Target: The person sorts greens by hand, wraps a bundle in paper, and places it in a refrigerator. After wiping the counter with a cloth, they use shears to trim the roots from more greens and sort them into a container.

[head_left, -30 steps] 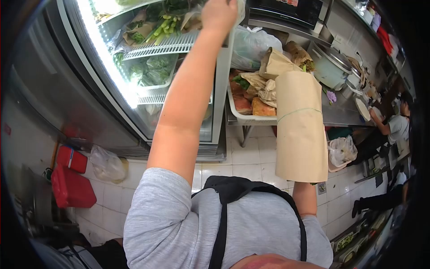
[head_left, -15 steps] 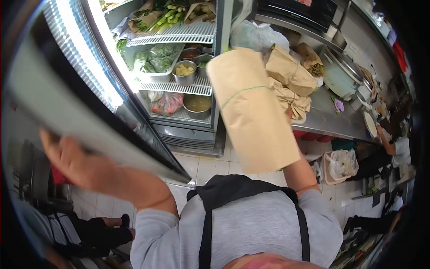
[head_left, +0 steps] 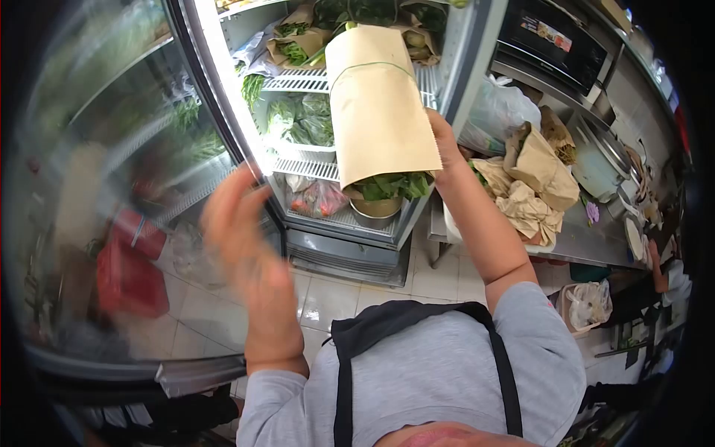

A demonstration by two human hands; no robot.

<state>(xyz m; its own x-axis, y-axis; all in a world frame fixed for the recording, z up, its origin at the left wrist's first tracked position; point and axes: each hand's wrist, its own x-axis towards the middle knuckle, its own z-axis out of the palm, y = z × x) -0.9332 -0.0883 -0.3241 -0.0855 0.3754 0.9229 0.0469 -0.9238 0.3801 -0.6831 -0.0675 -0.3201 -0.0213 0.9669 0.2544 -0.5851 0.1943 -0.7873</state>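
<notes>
My right hand [head_left: 443, 145] grips the edge of a brown paper bundle of leafy greens [head_left: 380, 112], raised in front of the fridge shelves. A green band circles the paper, and dark green leaves stick out at its lower end. Most of my right fingers are hidden behind the paper. My left hand [head_left: 242, 216] is smeared by motion beside the inner edge of the glass fridge door [head_left: 97, 149]; its fingers look stretched out and nothing shows in them. The door stands swung wide to the left.
Bagged greens in a white tub [head_left: 305, 141] and a metal pot [head_left: 375, 212] sit on the fridge shelves [head_left: 298, 80]. To the right, more paper bundles [head_left: 547, 164], a plastic bag [head_left: 499, 112] and a large pot [head_left: 599, 153] crowd the steel counter. A co-worker's arm [head_left: 657, 268] shows at far right.
The fridge door has swung further out to the left, and my left hand has come off it, moving right. My right hand has carried the paper bundle up and left toward the shelves.
</notes>
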